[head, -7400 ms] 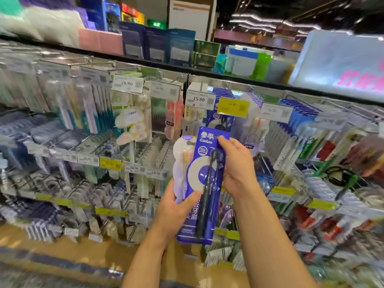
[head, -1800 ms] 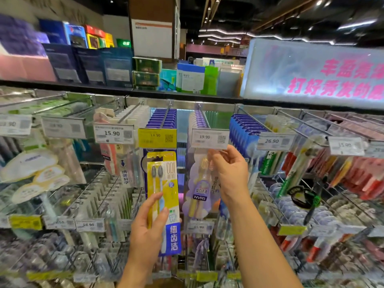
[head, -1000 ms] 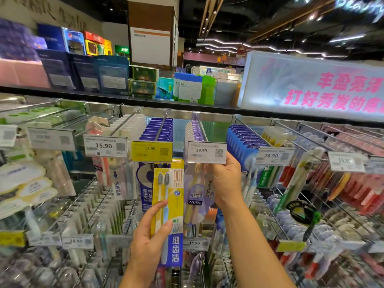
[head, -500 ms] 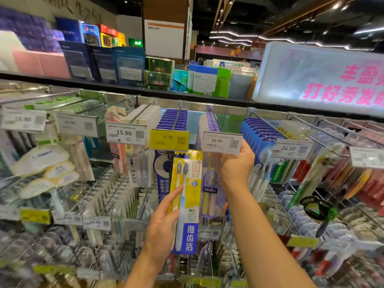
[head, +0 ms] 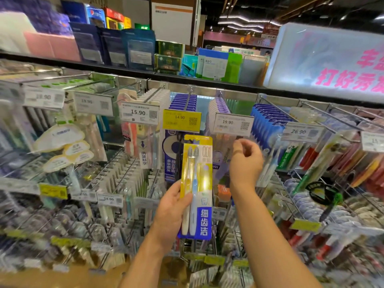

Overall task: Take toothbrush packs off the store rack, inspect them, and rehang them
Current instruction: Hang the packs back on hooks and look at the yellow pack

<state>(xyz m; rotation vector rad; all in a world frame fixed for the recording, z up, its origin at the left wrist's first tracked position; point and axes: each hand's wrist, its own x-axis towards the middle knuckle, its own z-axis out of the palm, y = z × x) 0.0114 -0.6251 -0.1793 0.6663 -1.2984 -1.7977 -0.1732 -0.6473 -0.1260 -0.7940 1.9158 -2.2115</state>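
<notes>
My left hand (head: pixel 172 213) grips a yellow and blue toothbrush pack (head: pixel 197 183) by its lower left edge and holds it upright in front of the rack. The pack shows two brushes, one yellow and one pale blue. My right hand (head: pixel 246 161) hovers just right of the pack, below the 19.90 price tag (head: pixel 232 124), fingers curled loosely with nothing in them. Behind it hangs a purple toothbrush pack (head: pixel 220 161) on its peg. A dark blue pack (head: pixel 171 156) hangs under the yellow 14.90 tag (head: pixel 181 119).
Metal pegs (head: pixel 276 113) jut out toward me across the whole rack, each loaded with packs and ending in a price tag. Boxed goods stand on the top shelf (head: pixel 133 68). A lit pink-lettered sign (head: pixel 332 61) sits at upper right.
My right hand has let go of the purple pack on its peg and dropped slightly away from the 19.90 tag. My left hand still holds the yellow pack, now closer to centre.
</notes>
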